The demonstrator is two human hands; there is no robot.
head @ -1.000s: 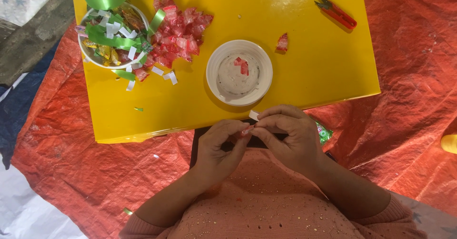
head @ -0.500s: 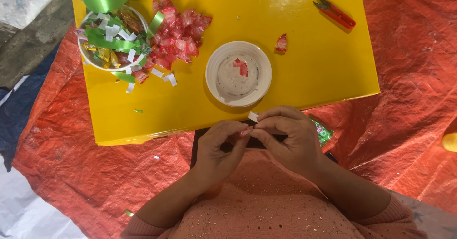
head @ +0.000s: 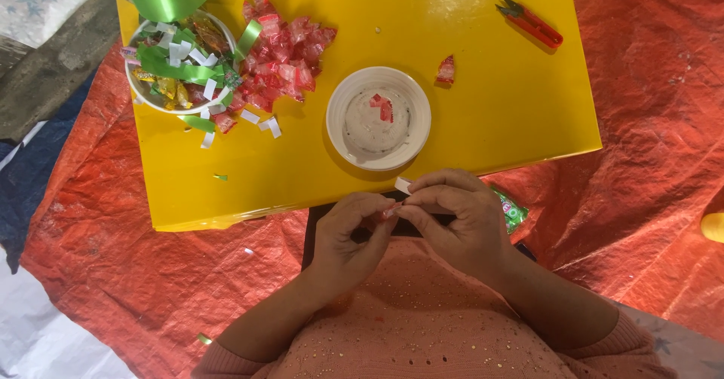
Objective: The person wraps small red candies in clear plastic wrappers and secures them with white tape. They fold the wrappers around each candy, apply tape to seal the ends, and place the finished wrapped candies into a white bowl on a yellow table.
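Centrally, fingers (head: 381, 217) of both hands meet just below the near edge of the yellow surface (head: 483, 115), pinching one small red candy (head: 391, 211) with a white strip (head: 403, 185) sticking up beside it.

Left hand (head: 348, 236): fingertips clenched on the candy's left end, palm turned inward.

Right hand (head: 461, 224): thumb and forefinger grasping the candy's right end, remaining fingers curled over it.

White dish (head: 413, 134): on the surface just beyond the hands, holding a couple of red scraps (head: 381, 107).

Single red wrapper (head: 446, 70): on the surface, right of the dish, apart from it.

Red clippers (head: 531, 22): far right corner of the surface, well apart from the hands.

Pile of red candies (head: 283, 62): far left of the dish, touching a white bowl (head: 136, 92).

Bowl contents: green ribbon (head: 177, 70), white paper strips, assorted wrapped sweets. More ribbon loops over the far edge.

Loose white strips (head: 260, 121): scattered near the bowl.

Green packet (head: 511, 209): on the orange tarp (head: 641, 160), just beside the right wrist.

Tarp: spread under the surface on all sides.
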